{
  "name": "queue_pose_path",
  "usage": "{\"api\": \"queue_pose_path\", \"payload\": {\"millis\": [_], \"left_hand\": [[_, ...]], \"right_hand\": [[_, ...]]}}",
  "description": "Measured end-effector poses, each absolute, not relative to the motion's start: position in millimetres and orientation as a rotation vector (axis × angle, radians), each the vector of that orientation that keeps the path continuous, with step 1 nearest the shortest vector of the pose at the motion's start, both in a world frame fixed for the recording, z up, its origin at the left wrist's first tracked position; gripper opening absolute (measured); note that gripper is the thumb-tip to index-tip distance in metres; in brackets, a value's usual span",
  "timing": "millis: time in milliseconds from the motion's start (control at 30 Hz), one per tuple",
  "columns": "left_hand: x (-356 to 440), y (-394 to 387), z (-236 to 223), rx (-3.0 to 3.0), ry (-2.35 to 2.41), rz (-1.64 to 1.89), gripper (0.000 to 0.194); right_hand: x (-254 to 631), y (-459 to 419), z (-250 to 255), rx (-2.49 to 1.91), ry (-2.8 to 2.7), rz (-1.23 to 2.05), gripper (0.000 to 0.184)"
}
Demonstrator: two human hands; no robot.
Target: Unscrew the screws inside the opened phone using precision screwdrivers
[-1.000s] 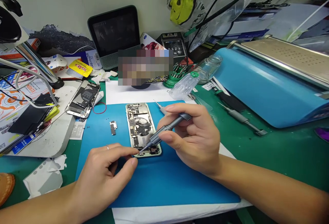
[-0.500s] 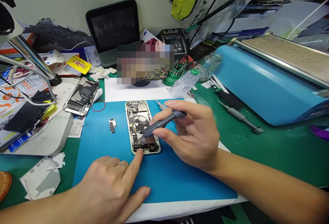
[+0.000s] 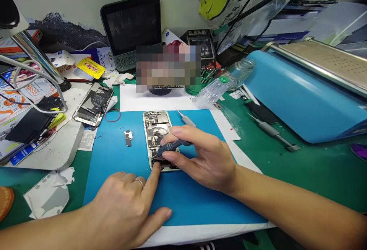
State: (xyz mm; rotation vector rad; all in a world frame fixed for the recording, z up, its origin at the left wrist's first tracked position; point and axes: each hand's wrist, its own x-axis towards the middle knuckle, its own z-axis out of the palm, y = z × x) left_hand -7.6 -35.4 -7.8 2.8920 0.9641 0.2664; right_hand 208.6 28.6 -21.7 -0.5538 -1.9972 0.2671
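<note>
An opened smartphone (image 3: 149, 131) lies face up on the blue mat, its inner boards and parts showing. My left hand (image 3: 126, 200) rests in front of it, index finger stretched out onto the phone's bottom edge; the thumb is apart and the other fingers are curled, with nothing held. My right hand (image 3: 205, 160) pinches a dark grey screwdriver (image 3: 172, 146) between thumb and fingers, slanted down over the phone's lower part. The screwdriver's tip is hard to make out among the parts. Left of the phone lies a small metal-and-black phone part (image 3: 128, 138).
Behind my right hand another screwdriver (image 3: 187, 120) lies on the blue mat (image 3: 114, 166). A second opened phone (image 3: 93, 104) and a red rubber band (image 3: 112, 115) are at left. Further right are a grey screwdriver (image 3: 272, 131) and a large blue machine (image 3: 301, 101). A glass jar (image 3: 243, 72) stands behind.
My right hand has moved slightly left and lower, bringing the screwdriver nearer the phone's bottom end. My left index finger stays on the phone's edge. The whole view has shifted slightly.
</note>
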Motion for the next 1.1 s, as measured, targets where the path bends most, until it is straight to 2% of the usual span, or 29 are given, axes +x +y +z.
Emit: {"api": "queue_pose_path", "payload": {"millis": [867,1100], "left_hand": [[-8,-37,-8,2.864,0.972,0.237,0.058],[-6,-36,-6,2.850,0.970,0.275,0.067]], "right_hand": [[208,31,-20,-0.510,-2.062,0.244,0.060],[206,30,-12,-0.414,-2.149,0.375,0.058]]}}
